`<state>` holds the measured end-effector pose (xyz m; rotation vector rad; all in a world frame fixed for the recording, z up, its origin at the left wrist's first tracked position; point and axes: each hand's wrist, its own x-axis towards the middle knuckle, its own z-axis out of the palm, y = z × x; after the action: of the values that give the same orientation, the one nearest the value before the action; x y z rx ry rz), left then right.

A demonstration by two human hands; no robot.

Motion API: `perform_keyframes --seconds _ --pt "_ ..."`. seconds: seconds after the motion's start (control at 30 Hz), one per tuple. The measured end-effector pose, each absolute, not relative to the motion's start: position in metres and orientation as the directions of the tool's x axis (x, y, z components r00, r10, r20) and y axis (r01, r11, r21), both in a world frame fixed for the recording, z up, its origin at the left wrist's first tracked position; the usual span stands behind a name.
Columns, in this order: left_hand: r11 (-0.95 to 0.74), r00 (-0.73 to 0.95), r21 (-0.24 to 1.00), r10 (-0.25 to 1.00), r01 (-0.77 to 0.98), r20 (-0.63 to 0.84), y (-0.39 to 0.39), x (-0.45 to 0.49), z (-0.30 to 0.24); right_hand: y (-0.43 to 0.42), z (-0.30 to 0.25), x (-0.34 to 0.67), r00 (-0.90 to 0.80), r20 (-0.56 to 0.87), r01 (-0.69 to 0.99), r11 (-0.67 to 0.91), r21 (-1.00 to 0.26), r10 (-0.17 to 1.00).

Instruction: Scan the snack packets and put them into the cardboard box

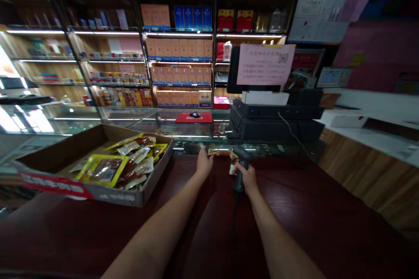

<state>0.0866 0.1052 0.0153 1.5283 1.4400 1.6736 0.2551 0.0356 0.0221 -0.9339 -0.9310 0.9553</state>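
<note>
- Handheld scanner [239,178] upright in right hand [250,178], with fingers wrapped closed round the handle.
- Small wrapped snack [220,152] between both hands, near the far edge of the dark red table [209,235].
- Left hand [203,165] at the snack's left end, thumb raised; cannot tell whether gripping, with fingers mostly hidden.
- Farther left, open carton [104,194] holding yellow-edged packets [104,170].
- Beyond, on glass, red mouse pad [183,117].
</note>
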Motion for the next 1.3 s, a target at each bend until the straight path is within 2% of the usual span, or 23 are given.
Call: perform_keyframes --seconds 0.17,0.3,0.43,0.57,0.67,0.77,0.87,1.03,1.2,1.3 --pt "-0.144 -0.350 0.953 0.907 0.265 0.235 0.142 0.097 0.005 0.046 0.013 0.260 0.267 0.210 -0.224 0.272 -0.936 0.941" --pt "-0.095 -0.337 0.940 0.918 0.328 0.210 0.155 0.101 -0.004 0.049 0.007 0.261 0.266 0.198 -0.195 0.254 -0.947 0.943" --pt "-0.141 -0.249 0.936 0.942 0.323 0.227 0.154 0.094 -0.009 0.052 0.005 0.265 0.266 0.181 -0.152 0.227 -0.962 0.947" --pt "-0.183 -0.268 0.952 0.931 0.246 0.249 0.143 0.061 -0.009 0.052 0.005 0.262 0.193 0.134 -0.143 0.163 -0.976 0.972" --pt "-0.306 -0.353 0.938 0.870 0.164 0.345 0.131 0.028 -0.008 0.048 0.006 0.247 0.074 0.092 -0.164 0.103 -0.981 0.993" --pt "-0.420 -0.423 0.906 0.813 0.048 0.400 0.116 0.004 -0.005 0.038 0.008 0.227 -0.101 0.042 -0.293 0.011 -0.956 0.994" --pt "-0.394 -0.388 0.905 0.868 -0.157 0.311 0.101 -0.008 -0.001 0.026 0.013 0.215 -0.190 0.016 -0.432 -0.069 -0.899 0.982" --pt "-0.192 -0.252 0.855 0.965 -0.482 0.074 0.082 -0.019 0.004 0.017 0.023 0.220 -0.217 0.036 -0.528 -0.087 -0.845 0.975" --pt "-0.020 -0.228 0.837 0.965 -0.547 -0.126 0.075 -0.020 0.004 0.015 0.027 0.224 -0.237 0.046 -0.501 -0.081 -0.862 0.970" --pt "-0.035 -0.221 0.868 0.971 -0.495 -0.087 0.074 -0.013 0.004 0.010 0.029 0.221 -0.263 0.060 -0.445 -0.066 -0.893 0.963"
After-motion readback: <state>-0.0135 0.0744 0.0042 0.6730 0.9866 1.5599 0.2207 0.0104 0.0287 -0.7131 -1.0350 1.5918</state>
